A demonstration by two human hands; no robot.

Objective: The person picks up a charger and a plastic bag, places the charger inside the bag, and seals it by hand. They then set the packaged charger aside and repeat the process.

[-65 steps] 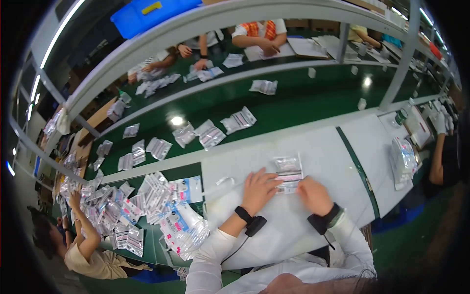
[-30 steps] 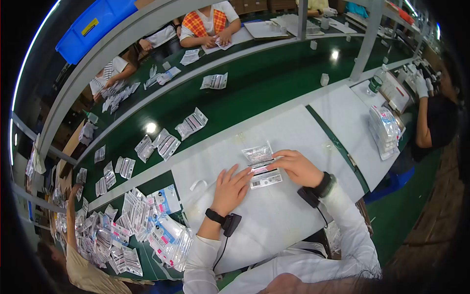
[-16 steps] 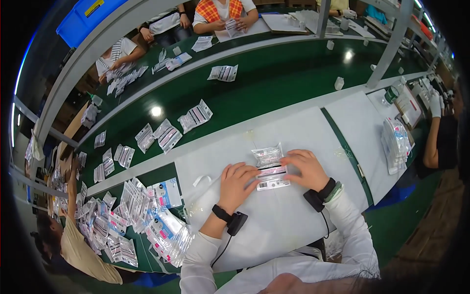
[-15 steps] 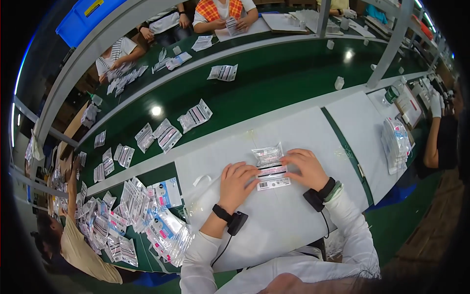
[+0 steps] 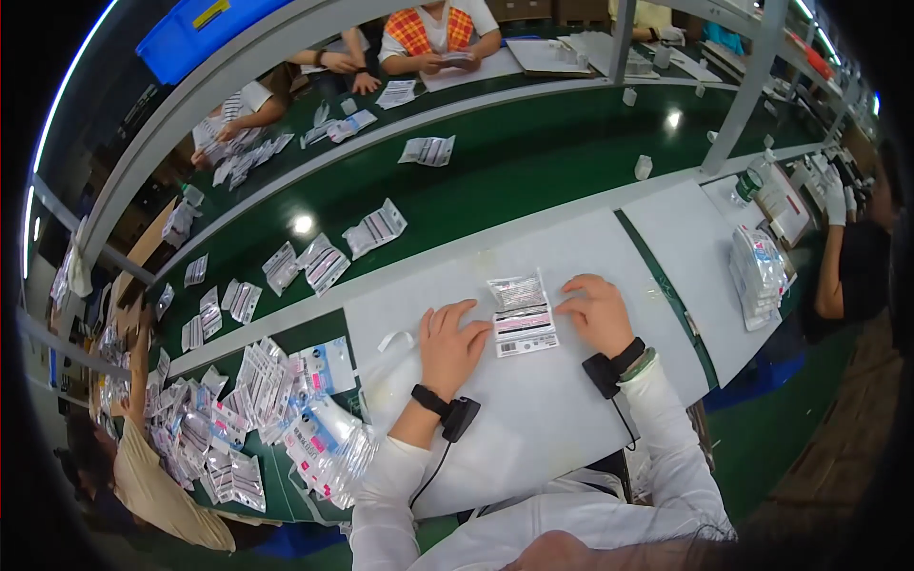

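A small sealed plastic pouch (image 5: 525, 322), silvery with a printed card, lies flat on the white work sheet (image 5: 476, 419) in front of me. My left hand (image 5: 451, 344) is at its left side, fingers apart and holding nothing. On the pouch's other side, my right hand (image 5: 594, 312) is curved with fingers spread, also holding nothing. A narrow gap shows between each hand and the pouch. Both wrists wear black straps with small boxes and cables.
Left of the sheet is a heap of similar pouches (image 5: 319, 443). More pouches (image 5: 375, 228) lie scattered on the green belt (image 5: 514, 152) beyond. At right, stacked packages (image 5: 758, 276) stand near a co-worker's gloved hand (image 5: 836, 202). Metal posts (image 5: 747, 95) rise along the belt.
Both hands have let go of the pouch and drawn apart, left hand leftward, right hand rightward. The pouch stays on the sheet in nearly the same place.
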